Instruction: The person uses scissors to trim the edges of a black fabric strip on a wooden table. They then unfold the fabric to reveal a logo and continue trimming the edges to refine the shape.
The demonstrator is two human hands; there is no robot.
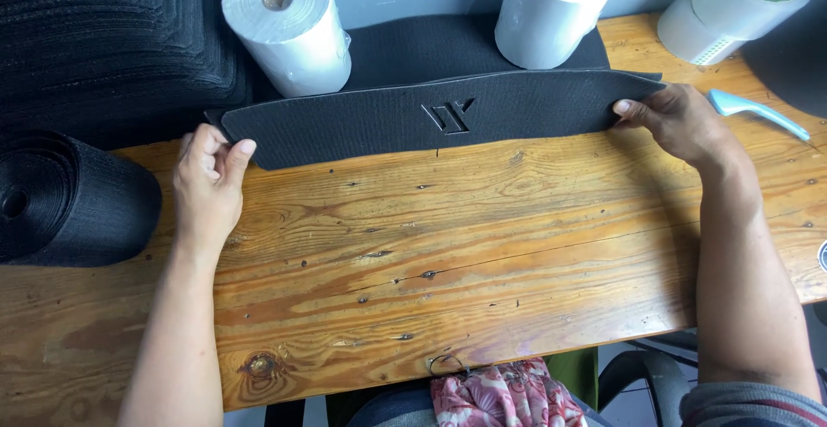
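A long curved black foam panel (379,121) with a raised emblem near its middle lies across the far part of the wooden table (448,255). My left hand (209,181) pinches its left end between thumb and fingers. My right hand (680,121) grips its right end the same way. The panel is held flat, just above or on another black sheet behind it.
Two white paper rolls (289,22) (556,5) stand behind the panel, a third white roll (736,5) at the far right. A stack of black panels (112,39) and a black strap roll (60,199) are at the left. A light blue tool (758,110) lies right.
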